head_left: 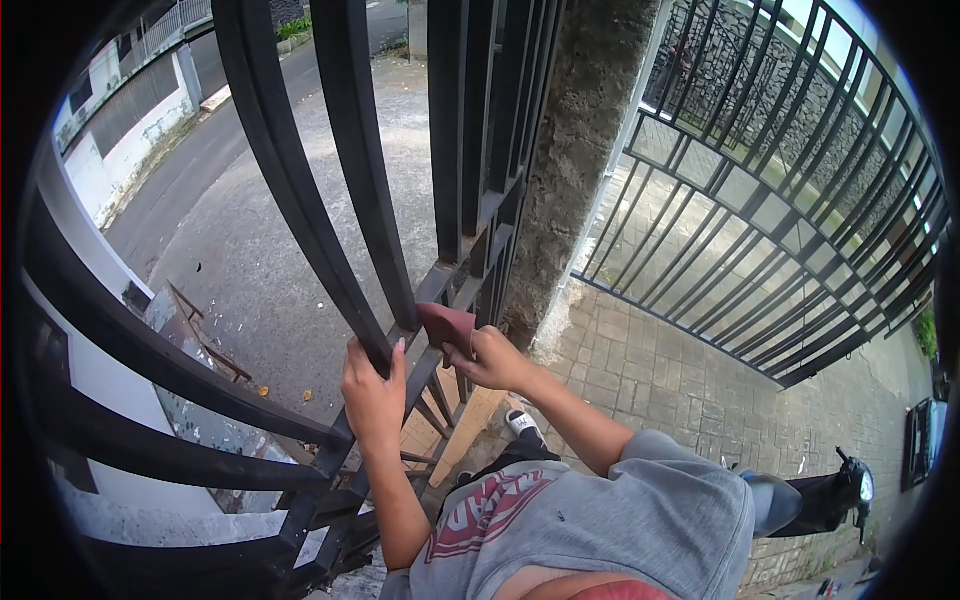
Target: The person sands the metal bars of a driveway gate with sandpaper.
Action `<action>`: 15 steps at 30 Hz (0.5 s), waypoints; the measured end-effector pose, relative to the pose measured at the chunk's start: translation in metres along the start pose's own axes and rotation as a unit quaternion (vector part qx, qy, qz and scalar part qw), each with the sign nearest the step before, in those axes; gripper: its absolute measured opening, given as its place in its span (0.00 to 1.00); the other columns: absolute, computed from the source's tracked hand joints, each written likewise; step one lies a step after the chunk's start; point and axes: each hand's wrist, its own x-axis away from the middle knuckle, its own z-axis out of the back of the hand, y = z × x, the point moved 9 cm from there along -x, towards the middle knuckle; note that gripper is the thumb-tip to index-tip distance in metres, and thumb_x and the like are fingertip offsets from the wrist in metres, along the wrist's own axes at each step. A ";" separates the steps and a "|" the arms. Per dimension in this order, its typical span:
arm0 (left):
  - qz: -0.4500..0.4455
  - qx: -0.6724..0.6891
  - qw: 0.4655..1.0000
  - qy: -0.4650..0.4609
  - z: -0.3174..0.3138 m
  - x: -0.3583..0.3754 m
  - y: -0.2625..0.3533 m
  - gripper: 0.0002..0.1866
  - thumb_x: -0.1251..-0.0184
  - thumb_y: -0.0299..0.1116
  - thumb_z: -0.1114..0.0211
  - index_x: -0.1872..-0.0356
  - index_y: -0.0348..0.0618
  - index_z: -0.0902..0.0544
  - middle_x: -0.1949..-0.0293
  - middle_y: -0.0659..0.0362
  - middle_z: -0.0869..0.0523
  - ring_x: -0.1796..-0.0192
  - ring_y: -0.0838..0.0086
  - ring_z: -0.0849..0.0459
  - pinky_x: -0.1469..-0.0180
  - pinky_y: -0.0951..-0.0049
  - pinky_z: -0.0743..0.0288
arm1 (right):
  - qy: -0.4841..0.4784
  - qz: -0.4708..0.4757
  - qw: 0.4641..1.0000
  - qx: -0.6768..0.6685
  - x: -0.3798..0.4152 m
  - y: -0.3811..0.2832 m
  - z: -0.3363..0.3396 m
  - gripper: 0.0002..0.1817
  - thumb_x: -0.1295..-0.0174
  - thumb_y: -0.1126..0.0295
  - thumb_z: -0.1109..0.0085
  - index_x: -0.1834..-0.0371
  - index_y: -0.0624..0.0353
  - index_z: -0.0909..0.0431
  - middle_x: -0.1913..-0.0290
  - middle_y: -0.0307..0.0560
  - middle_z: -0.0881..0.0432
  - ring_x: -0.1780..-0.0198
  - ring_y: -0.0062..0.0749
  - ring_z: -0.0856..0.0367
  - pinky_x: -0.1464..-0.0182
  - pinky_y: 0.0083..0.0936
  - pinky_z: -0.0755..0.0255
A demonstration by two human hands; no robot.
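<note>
Tall black metal bars of a gate (350,150) stand in front of me. My left hand (374,392) is wrapped round the lower part of one bar, just above a horizontal rail. To its right, my right hand (487,360) grips a folded reddish-brown sheet (446,325), which looks like sandpaper. The sheet lies against the rail near the foot of the neighbouring bar, its left end touching the metal. The fingertips under the sheet are partly hidden.
A rough concrete pillar (590,130) rises right of the bars. Beyond it a second black gate (770,220) stands over paving (640,350). A motorcycle (815,500) is at the lower right, and a white sandal (522,424) is on a foot below.
</note>
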 end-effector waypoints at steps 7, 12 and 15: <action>-0.006 0.006 1.000 -0.002 0.001 -0.001 0.001 0.18 0.34 0.38 0.32 0.57 0.32 0.26 0.65 0.43 0.17 0.61 0.48 0.16 0.58 0.55 0.25 | -0.019 0.038 0.999 -0.026 -0.012 -0.006 -0.010 0.19 0.38 0.74 0.44 0.45 0.69 0.30 0.75 0.60 0.23 0.72 0.57 0.22 0.68 0.42 0.29; -0.016 0.009 1.000 -0.001 -0.003 0.000 -0.002 0.18 0.34 0.37 0.32 0.57 0.32 0.26 0.66 0.44 0.16 0.62 0.49 0.16 0.58 0.56 0.25 | -0.028 0.038 0.989 -0.139 -0.028 -0.014 -0.010 0.25 0.38 0.79 0.49 0.36 0.67 0.33 0.79 0.52 0.22 0.80 0.36 0.20 0.77 0.31 0.28; -0.014 0.012 1.000 0.001 0.000 0.000 0.001 0.18 0.34 0.37 0.31 0.57 0.32 0.26 0.66 0.45 0.16 0.62 0.49 0.16 0.59 0.56 0.25 | -0.085 -0.046 0.962 -0.254 -0.032 0.010 -0.008 0.20 0.37 0.79 0.51 0.39 0.66 0.30 0.80 0.46 0.22 0.82 0.28 0.21 0.82 0.24 0.29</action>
